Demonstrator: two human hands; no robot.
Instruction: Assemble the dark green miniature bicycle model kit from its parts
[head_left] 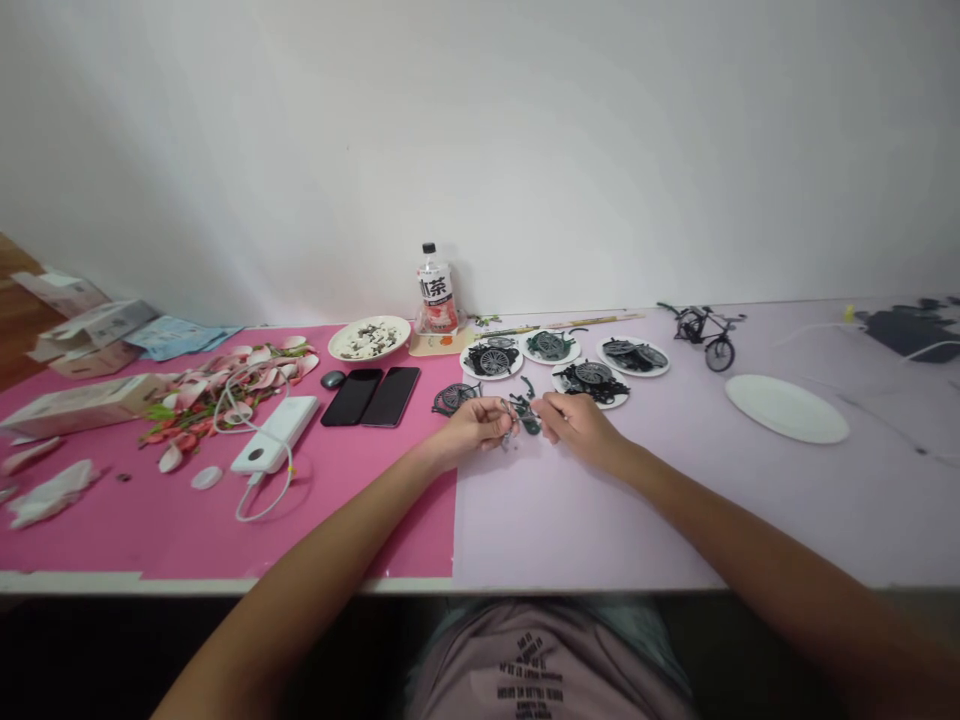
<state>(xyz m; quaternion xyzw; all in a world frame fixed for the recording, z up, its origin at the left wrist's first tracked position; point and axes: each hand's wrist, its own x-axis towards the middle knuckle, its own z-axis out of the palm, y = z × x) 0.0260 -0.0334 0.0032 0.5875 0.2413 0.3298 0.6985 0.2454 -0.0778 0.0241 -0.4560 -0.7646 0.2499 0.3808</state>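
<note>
My left hand [480,422] and my right hand [568,420] meet over the lilac part of the table, fingers pinched. Between the fingertips is a small, thin piece, too small to name. Just behind the hands lie dark green plastic parts [528,421]. To the left of them rests a black toy bicycle wheel [454,399]. Several white plates hold black or green bicycle parts; the nearest plate of black parts [592,377] sits behind my right hand. An assembled black toy bicycle [701,332] stands farther right.
Two phones [373,397], a white power bank [276,434] with its cable, and pink artificial flowers [225,385] lie on the pink left side. A drink bottle [436,290] and a bowl [370,339] stand at the back. A white plate [786,408] is at right.
</note>
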